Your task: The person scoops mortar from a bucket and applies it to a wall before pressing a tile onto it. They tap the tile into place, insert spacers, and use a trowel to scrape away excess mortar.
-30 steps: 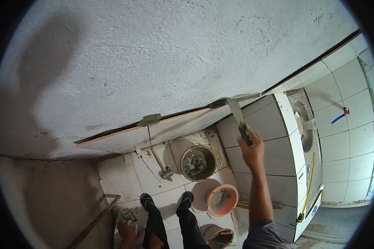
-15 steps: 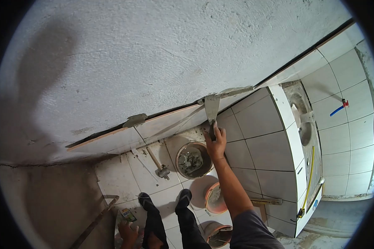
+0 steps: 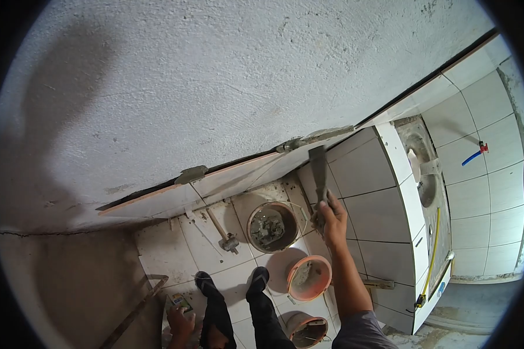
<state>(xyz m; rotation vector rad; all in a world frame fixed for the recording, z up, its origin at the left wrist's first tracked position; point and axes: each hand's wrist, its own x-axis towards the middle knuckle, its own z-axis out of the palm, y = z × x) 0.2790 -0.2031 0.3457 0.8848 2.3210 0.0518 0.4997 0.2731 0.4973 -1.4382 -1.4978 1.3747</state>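
Note:
My right hand [image 3: 332, 223] is closed round the handle of a trowel [image 3: 318, 166], its tapered blade pointing up, in front of the tiled side of the counter. The blade tip is apart from the row of white wall tiles [image 3: 239, 179], where grey mortar [image 3: 290, 145] lies along the top edge. Below and left of the hand stands a bucket of mortar [image 3: 268, 227]. Low in the view, my left hand [image 3: 181, 320] has curled fingers beside a small, colourfully printed packet [image 3: 180, 301]; what it grips is unclear.
Two more buckets, one orange [image 3: 310, 278] and one brownish [image 3: 305, 330], stand on the tiled floor by my feet. A hammer [image 3: 222, 232] lies beyond my shoes. At right, a yellow tape measure [image 3: 422, 299] lies on the counter near a sink basin [image 3: 428, 189].
My right hand has drawn the trowel off the mortared tile edge, moving right and toward me; its blade is turned narrower to view. My left hand has shifted slightly.

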